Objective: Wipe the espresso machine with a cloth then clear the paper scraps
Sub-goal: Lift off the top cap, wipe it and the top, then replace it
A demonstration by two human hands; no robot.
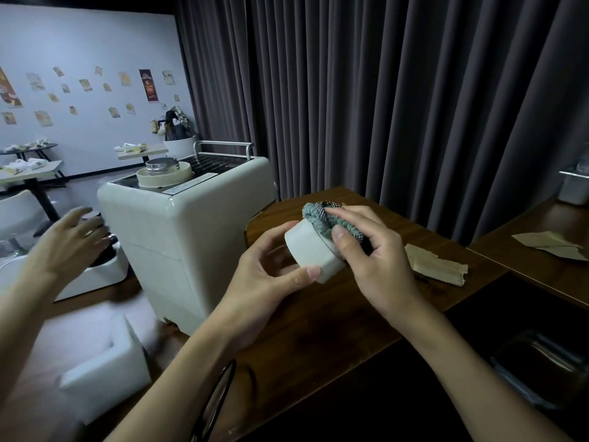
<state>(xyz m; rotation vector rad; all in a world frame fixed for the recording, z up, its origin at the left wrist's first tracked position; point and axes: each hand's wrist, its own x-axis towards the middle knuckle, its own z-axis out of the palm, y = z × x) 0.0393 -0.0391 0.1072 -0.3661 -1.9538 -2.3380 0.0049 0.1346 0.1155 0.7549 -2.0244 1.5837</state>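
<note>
Our left hand (271,275) grips a white round part (310,250) above the counter (318,330). The grip of our right hand (369,250) holds the cloth (318,215) on this part, beside the espresso machine (185,237), with paper scraps (439,266) near.

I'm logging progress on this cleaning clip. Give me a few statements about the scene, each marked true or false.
1. The right hand grips a grey-green cloth against a small white part. True.
2. The left hand holds that white part. True.
3. The paper scraps are gone from the wooden counter. False: they lie on it, right of the hands.
4. The cloth is rubbing the side of the espresso machine. False: the cloth is on the hand-held part, apart from the machine.
</note>
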